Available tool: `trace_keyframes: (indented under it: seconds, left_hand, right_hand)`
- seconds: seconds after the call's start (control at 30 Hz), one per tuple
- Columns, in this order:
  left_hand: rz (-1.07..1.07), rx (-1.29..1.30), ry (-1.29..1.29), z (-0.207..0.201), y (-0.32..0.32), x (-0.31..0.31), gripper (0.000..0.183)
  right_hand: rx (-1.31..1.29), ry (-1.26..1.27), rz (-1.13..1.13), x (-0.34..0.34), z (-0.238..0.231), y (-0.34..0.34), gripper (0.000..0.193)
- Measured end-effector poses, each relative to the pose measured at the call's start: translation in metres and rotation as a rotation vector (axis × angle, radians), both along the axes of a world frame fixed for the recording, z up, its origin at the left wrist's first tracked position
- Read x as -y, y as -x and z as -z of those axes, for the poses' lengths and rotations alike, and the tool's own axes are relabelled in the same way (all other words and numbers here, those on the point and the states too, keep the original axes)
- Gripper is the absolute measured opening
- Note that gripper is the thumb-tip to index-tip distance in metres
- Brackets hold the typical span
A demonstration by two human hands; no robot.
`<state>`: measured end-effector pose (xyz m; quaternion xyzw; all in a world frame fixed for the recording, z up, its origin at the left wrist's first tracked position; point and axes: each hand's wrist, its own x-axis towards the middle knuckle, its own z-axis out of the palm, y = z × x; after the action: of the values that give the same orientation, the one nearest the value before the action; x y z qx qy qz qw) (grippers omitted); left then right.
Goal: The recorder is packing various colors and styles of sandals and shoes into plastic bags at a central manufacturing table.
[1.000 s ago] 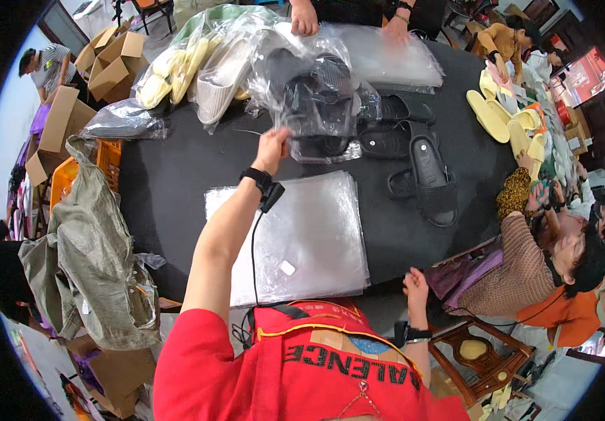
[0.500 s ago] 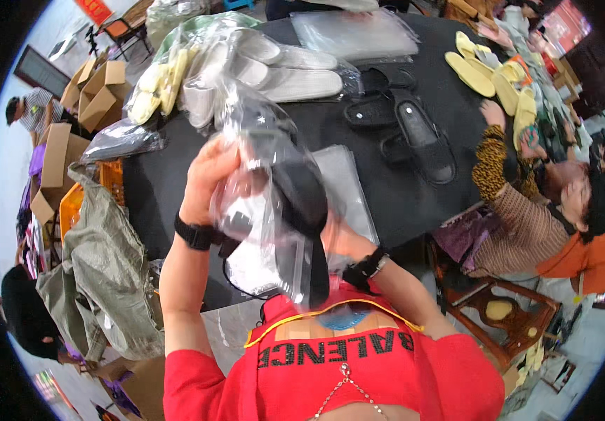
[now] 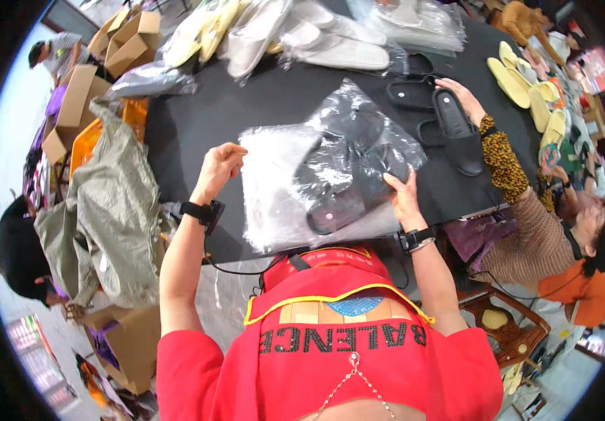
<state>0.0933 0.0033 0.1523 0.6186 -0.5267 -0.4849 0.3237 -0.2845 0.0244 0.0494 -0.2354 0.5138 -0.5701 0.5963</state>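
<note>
A clear plastic bag with black slippers [image 3: 348, 165] in it lies tilted over a stack of clear plastic bags [image 3: 267, 196] at the table's near edge. My right hand [image 3: 406, 198] grips its right side, thumb on top and fingers mostly hidden. Beside the stack's left edge, my left hand [image 3: 222, 168] has its fingers bent and pressed together; anything between them is too small to make out. Loose black slippers [image 3: 455, 126] lie to the right, where a co-worker's hand [image 3: 462, 98] touches one.
Pale grey slippers [image 3: 341, 52] and more plastic bags [image 3: 422, 28] lie along the far side of the black table [image 3: 197, 119]. Yellow slippers [image 3: 509, 81] are at the far right. A grey-green sack [image 3: 109, 210] and cardboard boxes [image 3: 74, 105] stand left.
The bagged black slippers have come down from between my raised hands onto the bag stack. My left hand has let go and moved left. The co-worker's hand has reached the loose black slippers.
</note>
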Motion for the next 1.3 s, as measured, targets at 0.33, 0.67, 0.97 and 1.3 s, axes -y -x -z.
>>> trace_keyframes:
  seconds: [0.33,0.67,0.97,1.3]
  left_hand:
    - [-0.341,-0.180,0.109,-0.075,-0.063,-0.134,0.011]
    - [-0.478,0.277,-0.668,-0.018,-0.130,-0.349,0.012]
    - [-0.381,0.364,-0.126,0.015,-0.045,-0.229,0.024]
    - [0.641,0.656,0.135,0.112,0.084,-0.061,0.049]
  right_hand:
    - [-0.063,-0.265,-0.048,-0.003,0.027,0.020,0.074]
    - [-0.010,-0.346,-0.069,0.004,0.061,0.034,0.054]
    - [0.086,-0.365,-0.097,0.004,0.039,0.033,0.053]
    - [0.030,-0.447,-0.039,0.003,0.031,0.016,0.031]
